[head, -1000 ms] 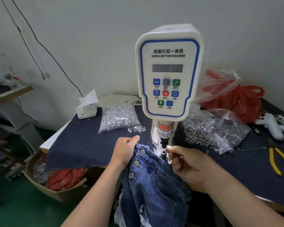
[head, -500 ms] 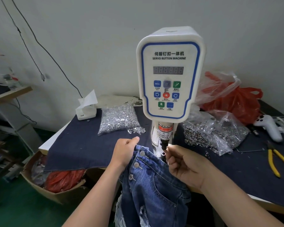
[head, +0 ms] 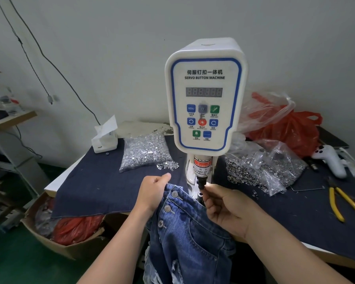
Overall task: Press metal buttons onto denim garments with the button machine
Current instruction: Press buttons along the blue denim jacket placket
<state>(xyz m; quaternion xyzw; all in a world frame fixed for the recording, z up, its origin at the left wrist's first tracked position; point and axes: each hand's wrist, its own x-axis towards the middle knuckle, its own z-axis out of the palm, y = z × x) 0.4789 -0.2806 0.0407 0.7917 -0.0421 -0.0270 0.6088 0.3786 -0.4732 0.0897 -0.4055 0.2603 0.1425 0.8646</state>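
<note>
Three metal buttons (head: pixel 167 208) already sit in a row down the fly of the denim garment (head: pixel 184 232), which hangs off the front edge of the surface (head: pixel 307 218) at 6 o'clock from the button machine (head: pixel 204 103). The left hand (head: pixel 152 193) grips the waistband corner, its fingers curled round the fabric just at 9 o'clock of the top button. The right hand (head: pixel 225 208) has its fingers bunched in a pinch at the machine's black punch tip (head: pixel 201 183), directly under the warning label; whatever small piece they hold is too hidden to tell. The lower die (head: pixel 200 195) shows just below the fingertips, touching the garment's waistband edge.

At 10 o'clock from the machine base lies a clear bag of silver button parts (head: pixel 142 152), some spilled beside it, with a white tissue box (head: pixel 105 138) farther at 9 o'clock. At 3 o'clock sits a second bag of darker metal pieces (head: pixel 260 171), a red plastic bag (head: pixel 291 130) behind it, a white controller (head: pixel 330 158), and yellow-handled pliers (head: pixel 344 203) at 4 o'clock. A cardboard box (head: pixel 55 242) stands on the floor at 8 o'clock.
</note>
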